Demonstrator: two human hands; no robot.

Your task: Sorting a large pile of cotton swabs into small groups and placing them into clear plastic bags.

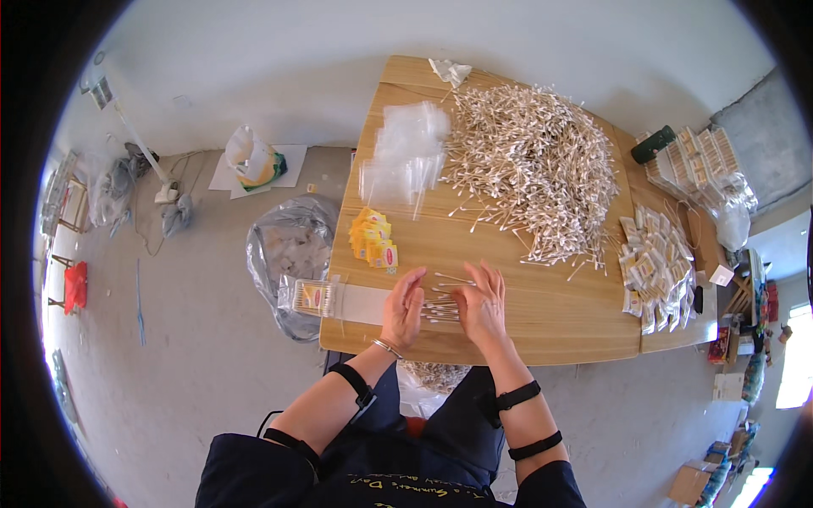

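Note:
Between my two hands, a small row of cotton swabs (pixel 439 309) lies on the wooden table (pixel 542 317) near its front edge. My left hand (pixel 402 313) stands on edge at the swabs' left ends, fingers stretched. At their right ends is my right hand (pixel 483 311), its fingers apart and its thumb side against the tips. Left of my left hand lies a white strip (pixel 362 303), and beyond it a filled clear pack of swabs (pixel 313 298) with a yellow label, at the table's left edge. Yellow printed cards (pixel 373 239) are fanned out behind the strip.
A large heap of loose swabs (pixel 538 169) covers the back middle. Clear plastic bags (pixel 406 148) lie at the back left. Filled packs (pixel 656 267) are piled at the right, with stacked packs (pixel 699 165) behind. A grey-lined bin (pixel 292 254) stands beside the table's left edge.

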